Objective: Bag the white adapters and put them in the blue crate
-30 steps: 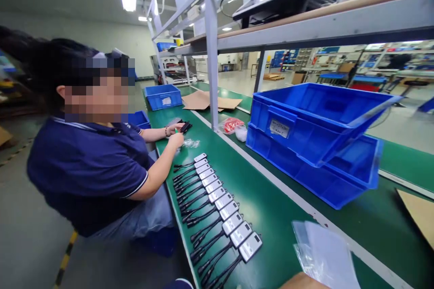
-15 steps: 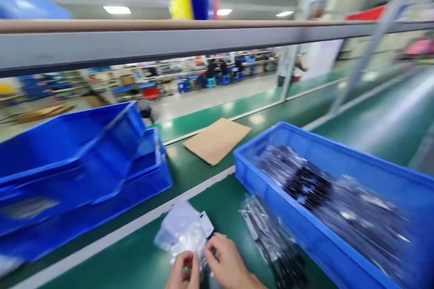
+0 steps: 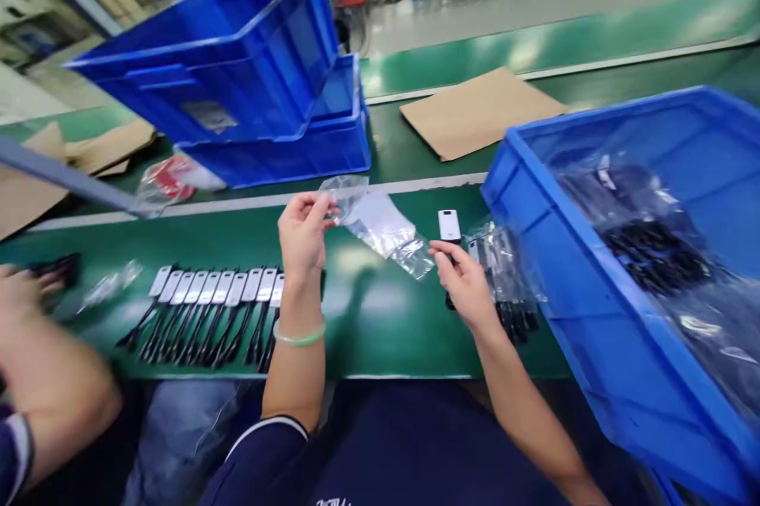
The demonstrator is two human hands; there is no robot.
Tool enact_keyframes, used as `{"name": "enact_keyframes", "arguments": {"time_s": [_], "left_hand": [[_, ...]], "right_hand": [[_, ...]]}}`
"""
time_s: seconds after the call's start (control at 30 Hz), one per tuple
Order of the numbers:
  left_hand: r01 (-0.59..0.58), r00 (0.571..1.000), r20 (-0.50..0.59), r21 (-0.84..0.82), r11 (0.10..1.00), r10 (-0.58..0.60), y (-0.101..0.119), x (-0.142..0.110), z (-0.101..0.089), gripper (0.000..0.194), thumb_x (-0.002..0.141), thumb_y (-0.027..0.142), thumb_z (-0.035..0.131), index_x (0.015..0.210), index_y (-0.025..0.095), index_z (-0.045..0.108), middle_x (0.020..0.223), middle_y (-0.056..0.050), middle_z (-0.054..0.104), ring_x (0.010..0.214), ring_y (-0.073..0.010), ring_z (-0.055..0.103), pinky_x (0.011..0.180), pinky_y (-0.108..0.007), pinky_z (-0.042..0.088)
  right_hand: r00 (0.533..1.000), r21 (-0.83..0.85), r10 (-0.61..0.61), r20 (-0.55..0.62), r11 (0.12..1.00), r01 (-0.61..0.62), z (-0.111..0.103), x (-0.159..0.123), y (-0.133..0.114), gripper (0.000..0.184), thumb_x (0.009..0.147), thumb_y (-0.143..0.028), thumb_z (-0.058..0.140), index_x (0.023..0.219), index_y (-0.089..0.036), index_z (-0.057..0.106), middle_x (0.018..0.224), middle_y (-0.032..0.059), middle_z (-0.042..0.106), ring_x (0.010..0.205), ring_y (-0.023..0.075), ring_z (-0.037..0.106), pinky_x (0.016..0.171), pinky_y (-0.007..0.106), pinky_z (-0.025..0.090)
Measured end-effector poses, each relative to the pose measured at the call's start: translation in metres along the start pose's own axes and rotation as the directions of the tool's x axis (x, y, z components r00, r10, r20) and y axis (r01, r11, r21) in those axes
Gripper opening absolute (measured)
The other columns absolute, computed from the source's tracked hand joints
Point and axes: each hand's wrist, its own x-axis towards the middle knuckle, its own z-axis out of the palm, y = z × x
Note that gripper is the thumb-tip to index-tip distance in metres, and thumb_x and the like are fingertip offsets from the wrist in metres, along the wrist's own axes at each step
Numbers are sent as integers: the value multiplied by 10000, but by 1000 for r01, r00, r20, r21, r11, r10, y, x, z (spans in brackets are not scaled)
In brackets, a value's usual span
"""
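My left hand (image 3: 304,230), with a pale green bangle on its wrist, pinches the upper left end of some clear plastic bags (image 3: 380,221). They stretch out above the green bench toward my right hand (image 3: 466,280). That hand is closed around a small adapter cable; its white-faced head (image 3: 450,226) sticks up above the fingers, and a bit of black shows below. The right fingertips are at the bags' lower right corner; whether they grip it I cannot tell. Bagged adapter cables (image 3: 504,268) lie just right of this hand. To the left, several unbagged adapter cables (image 3: 222,288) form a row.
A blue crate (image 3: 534,173) with bagged cables stands at right. Two stacked blue bins (image 3: 237,86) stand at back left. Cardboard (image 3: 480,110) lies behind. A co-worker's arm (image 3: 53,379) reaches in at far left, near a loose clear bag (image 3: 112,284).
The view has tipped down and turned left, showing the cable row and a co-worker's arm. My hands have moved apart; the bags now stretch between them and the adapter is in my right hand.
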Motion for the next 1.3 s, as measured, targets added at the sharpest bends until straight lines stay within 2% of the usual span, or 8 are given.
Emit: {"name": "enact_keyframes", "arguments": {"time_s": [0.13,0.3,0.47,0.7,0.83,1.03,1.13,1.3], "left_hand": [[226,966,184,-239,945,-184,19,-20,-2,271,690,280,752,779,153,530,830,-17,645,646,-71,609,505,-134,476],[500,852,375,-379,779,-364,33,-47,-5,231,704,191,732,826,167,538,826,12,634,650,-58,618,471,-98,472],[527,828,406,-327,784,-387,25,-48,-21,256,713,230,743,819,157,522,797,27,595,629,-53,601,469,-114,490],[332,903,285,13,943,-322,8,-49,-50,339,708,350,764,836,156,517,727,28,548,606,-58,559,471,-142,496],[413,833,331,163,896,-444,-7,-53,-52,369,696,406,753,802,135,525,650,22,531,552,-62,549,444,-140,470],[554,711,427,149,819,-559,-15,-46,-72,267,637,200,733,789,137,524,661,23,547,565,-81,571,461,-172,486],[554,730,417,101,826,-541,-12,-44,-87,240,667,202,712,788,141,514,688,30,521,584,-82,570,480,-186,501],[319,900,315,-9,948,-300,-12,-57,-84,251,705,239,726,898,171,578,848,1,534,729,-85,553,610,-198,522]], "right_hand": [[977,291,162,136,937,-195,8,2,-7,518,788,-531,639,1177,-194,580,1120,77,608,573,61,414,500,221,349],[948,450,180,263,846,-285,37,22,-21,625,705,-644,658,1147,-207,593,1123,89,582,590,62,427,453,206,302],[966,472,139,218,851,-229,43,24,-28,431,707,-580,690,820,-172,606,800,20,557,517,42,309,417,185,208],[999,309,52,-1,950,-49,34,12,-28,279,772,-423,715,813,-169,609,554,-59,349,485,48,268,440,195,186],[993,71,-113,-16,991,114,39,5,-39,223,832,-387,654,812,-166,638,611,-35,450,521,62,333,483,210,252],[963,-124,-262,-69,960,252,39,5,-57,166,857,-312,620,782,-167,652,681,-15,553,575,72,404,522,206,312],[961,-120,-261,-94,961,249,39,10,-59,161,858,-312,622,791,-167,646,665,-20,555,537,64,373,503,210,293],[964,-68,-251,-89,967,246,46,13,-62,177,858,-326,622,782,-167,640,661,-11,553,517,66,371,486,222,285]]}}
